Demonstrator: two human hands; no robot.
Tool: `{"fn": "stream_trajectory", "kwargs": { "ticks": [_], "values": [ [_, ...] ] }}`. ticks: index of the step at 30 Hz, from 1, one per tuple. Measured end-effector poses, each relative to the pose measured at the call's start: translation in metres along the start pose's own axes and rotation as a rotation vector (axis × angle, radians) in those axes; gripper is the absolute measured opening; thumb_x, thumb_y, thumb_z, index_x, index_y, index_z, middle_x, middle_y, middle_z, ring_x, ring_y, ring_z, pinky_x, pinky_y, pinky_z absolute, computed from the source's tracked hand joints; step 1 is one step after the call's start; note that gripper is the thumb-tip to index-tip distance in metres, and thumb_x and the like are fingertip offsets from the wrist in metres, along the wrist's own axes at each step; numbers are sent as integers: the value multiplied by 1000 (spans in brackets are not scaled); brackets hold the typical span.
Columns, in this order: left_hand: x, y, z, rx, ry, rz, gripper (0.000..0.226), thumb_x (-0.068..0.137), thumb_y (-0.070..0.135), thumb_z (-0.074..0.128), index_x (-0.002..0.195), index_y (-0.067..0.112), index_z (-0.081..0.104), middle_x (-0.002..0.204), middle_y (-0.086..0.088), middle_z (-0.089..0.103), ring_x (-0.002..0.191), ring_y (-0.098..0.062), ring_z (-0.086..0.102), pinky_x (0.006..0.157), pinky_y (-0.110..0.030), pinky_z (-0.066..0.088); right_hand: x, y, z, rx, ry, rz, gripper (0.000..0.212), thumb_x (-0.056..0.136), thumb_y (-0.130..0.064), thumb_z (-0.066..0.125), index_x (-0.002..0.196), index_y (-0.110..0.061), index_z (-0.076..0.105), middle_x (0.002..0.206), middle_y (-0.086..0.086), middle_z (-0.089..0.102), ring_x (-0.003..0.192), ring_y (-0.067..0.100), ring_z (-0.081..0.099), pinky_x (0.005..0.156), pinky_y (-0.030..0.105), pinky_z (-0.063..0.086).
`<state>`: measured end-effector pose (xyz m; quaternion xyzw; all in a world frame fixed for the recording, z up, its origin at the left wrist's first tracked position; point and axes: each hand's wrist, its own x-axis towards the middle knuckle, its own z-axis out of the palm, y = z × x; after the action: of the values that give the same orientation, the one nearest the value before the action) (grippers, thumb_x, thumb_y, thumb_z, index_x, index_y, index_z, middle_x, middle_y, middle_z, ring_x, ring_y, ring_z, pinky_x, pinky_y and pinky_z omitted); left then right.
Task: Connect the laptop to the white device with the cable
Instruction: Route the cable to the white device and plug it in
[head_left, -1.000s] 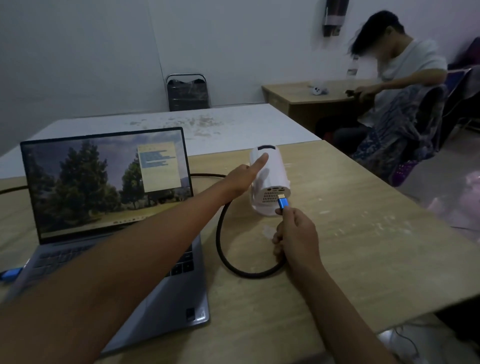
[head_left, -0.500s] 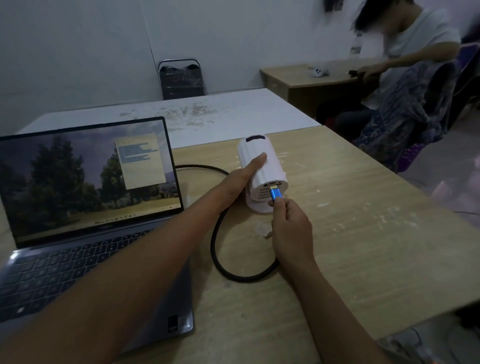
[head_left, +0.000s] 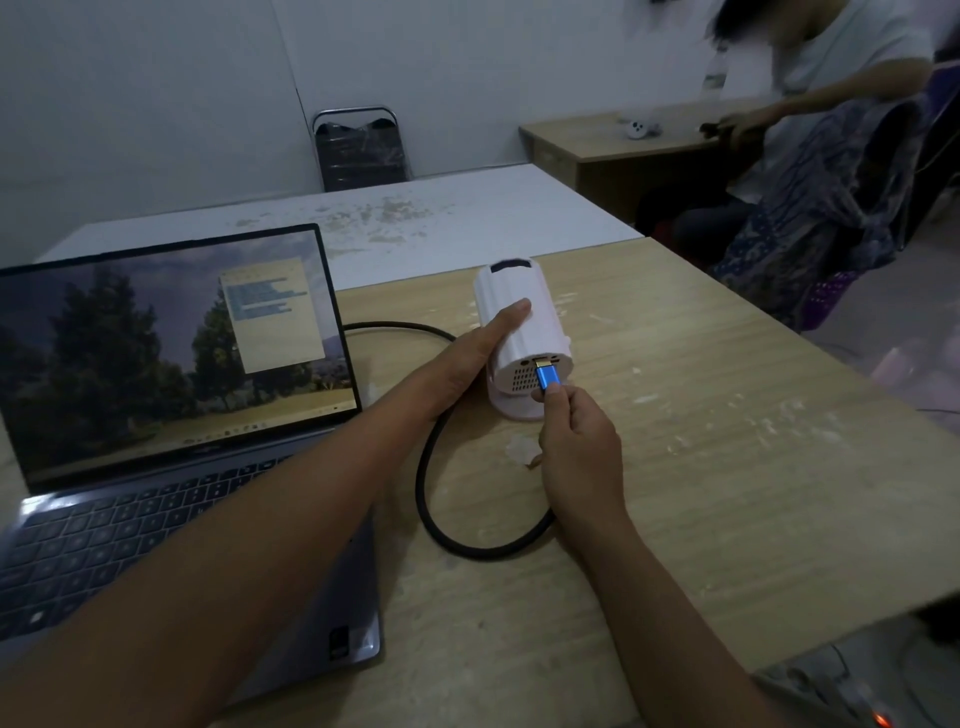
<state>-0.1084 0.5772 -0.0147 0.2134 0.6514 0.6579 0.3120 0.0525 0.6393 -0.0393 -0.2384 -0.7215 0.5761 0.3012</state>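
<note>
The white device (head_left: 524, 332), a rounded cylinder lying tilted on its base, sits mid-table on the wooden table (head_left: 727, 493). My left hand (head_left: 475, 358) rests against its left side, thumb on top. My right hand (head_left: 576, 447) pinches the blue plug (head_left: 548, 375) of the black cable (head_left: 431, 499). The plug's gold tip sits at a port on the device's rear face; how deep it is in I cannot tell. The cable loops on the table and runs behind the open laptop (head_left: 171, 441) at the left, whose screen is lit.
A white table (head_left: 467, 208) adjoins the far edge, with a black chair (head_left: 361, 148) behind it. At the far right a seated person (head_left: 831, 104) is at another wooden desk (head_left: 623, 150). The table's right edge drops to the floor.
My right hand has brought the blue plug from just off the device's rear face up to its port. My left hand shifted from a fingertip touch to a grip on the device's side.
</note>
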Motion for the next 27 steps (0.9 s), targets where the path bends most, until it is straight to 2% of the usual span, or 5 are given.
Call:
{"fn": "stream_trajectory", "kwargs": {
  "ticks": [5, 11, 16, 22, 27],
  "values": [
    [2, -2, 0, -6, -2, -8, 86, 69, 69, 74, 129, 9, 63, 126, -15, 69, 120, -35, 63, 111, -51, 41, -2, 0, 0, 35, -20, 16, 33, 99, -40, 45, 82, -19, 64, 50, -11, 47, 50, 8, 42, 53, 35, 38],
    [-1, 0, 1, -7, -10, 6, 87, 69, 68, 75, 131, 8, 61, 127, -15, 69, 121, -34, 63, 111, -51, 41, -1, 0, 1, 28, -17, 18, 33, 98, -41, 46, 82, -20, 65, 50, -11, 48, 52, 9, 44, 54, 43, 45],
    [-4, 2, 1, 8, -49, 13, 85, 74, 65, 72, 134, 7, 58, 130, -15, 67, 122, -33, 62, 112, -49, 41, -1, 0, 0, 18, -15, 9, 32, 99, -39, 46, 84, -20, 66, 54, -7, 49, 50, 7, 43, 53, 34, 38],
    [-7, 5, 1, 66, -70, 27, 72, 83, 58, 65, 135, 8, 57, 129, -13, 68, 121, -31, 64, 111, -48, 42, -2, -1, 0, -1, 26, -27, 30, 99, -36, 47, 84, -20, 67, 54, -5, 49, 50, 8, 44, 52, 32, 37],
    [-9, 7, 2, 93, -32, 41, 64, 85, 52, 61, 133, 9, 56, 125, -12, 70, 116, -29, 66, 103, -40, 50, 0, 1, 1, 23, 12, -16, 29, 99, -38, 47, 81, -23, 65, 52, -10, 51, 49, 5, 43, 52, 32, 38]
  ]
}}
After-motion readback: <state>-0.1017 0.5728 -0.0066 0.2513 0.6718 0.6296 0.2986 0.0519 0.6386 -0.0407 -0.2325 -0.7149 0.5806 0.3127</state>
